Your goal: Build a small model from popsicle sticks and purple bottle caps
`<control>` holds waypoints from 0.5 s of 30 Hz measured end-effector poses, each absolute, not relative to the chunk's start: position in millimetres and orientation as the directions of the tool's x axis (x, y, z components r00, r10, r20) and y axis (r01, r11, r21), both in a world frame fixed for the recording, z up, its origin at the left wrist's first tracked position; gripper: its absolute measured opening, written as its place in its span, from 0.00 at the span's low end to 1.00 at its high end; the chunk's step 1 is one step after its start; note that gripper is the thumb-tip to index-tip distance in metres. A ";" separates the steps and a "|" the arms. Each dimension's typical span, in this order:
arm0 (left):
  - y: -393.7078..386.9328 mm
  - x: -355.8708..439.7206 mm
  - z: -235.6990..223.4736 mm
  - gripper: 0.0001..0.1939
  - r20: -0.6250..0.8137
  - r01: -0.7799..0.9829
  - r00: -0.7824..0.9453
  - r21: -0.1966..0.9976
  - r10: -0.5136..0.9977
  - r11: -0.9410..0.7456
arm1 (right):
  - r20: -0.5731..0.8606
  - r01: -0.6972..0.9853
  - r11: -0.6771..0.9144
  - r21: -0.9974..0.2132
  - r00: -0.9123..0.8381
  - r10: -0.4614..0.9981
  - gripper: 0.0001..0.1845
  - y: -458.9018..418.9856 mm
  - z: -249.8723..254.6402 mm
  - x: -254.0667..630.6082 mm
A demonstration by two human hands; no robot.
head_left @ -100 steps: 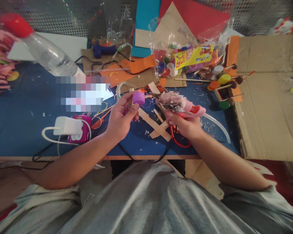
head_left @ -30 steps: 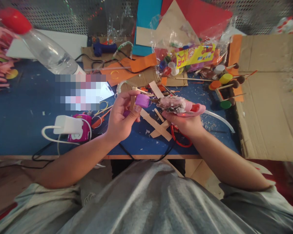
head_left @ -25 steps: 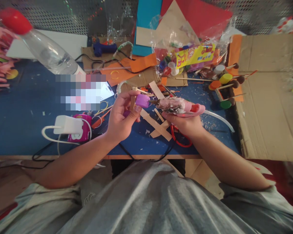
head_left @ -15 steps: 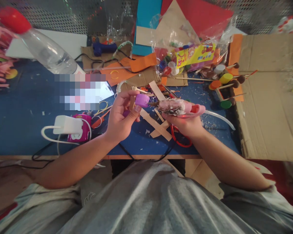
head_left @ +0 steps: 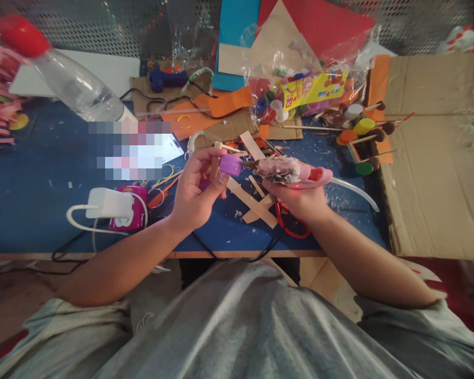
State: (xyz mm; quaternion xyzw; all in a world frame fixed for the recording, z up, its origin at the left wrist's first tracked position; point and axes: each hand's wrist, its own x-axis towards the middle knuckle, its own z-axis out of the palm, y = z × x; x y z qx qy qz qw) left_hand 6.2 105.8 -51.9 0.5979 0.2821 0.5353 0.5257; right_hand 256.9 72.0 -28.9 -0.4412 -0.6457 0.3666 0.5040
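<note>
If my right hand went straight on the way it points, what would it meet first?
The glue gun in your right hand would likely meet the purple cap in your left hand; whether the nozzle touches it is unclear.

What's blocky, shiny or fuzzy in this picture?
Head view: square blocks hide part of the phone and the bottle's lower end; head view: glare streaks the clear plastic bag; head view: the red-and-white thing at top right looks fuzzy, while the purple piece looks clearer.

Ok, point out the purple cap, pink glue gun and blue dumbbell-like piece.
purple cap (head_left: 229, 165), head view, its side
pink glue gun (head_left: 318, 179), head view, rear body
blue piece (head_left: 169, 79), head view, its middle
</note>
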 end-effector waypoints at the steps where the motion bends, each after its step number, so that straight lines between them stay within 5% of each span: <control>1: 105.9 6.2 -52.1 0.25 0.339 -0.222 0.264 0.932 0.903 -0.285 | 0.323 0.203 0.338 -0.919 -0.104 0.941 0.12 72.0 -28.8 256.9; 15: 106.9 4.4 -53.6 0.24 0.332 -0.235 0.265 0.933 0.905 -0.274 | 0.303 0.238 0.321 -0.917 -0.109 0.947 0.12 71.7 -32.5 256.8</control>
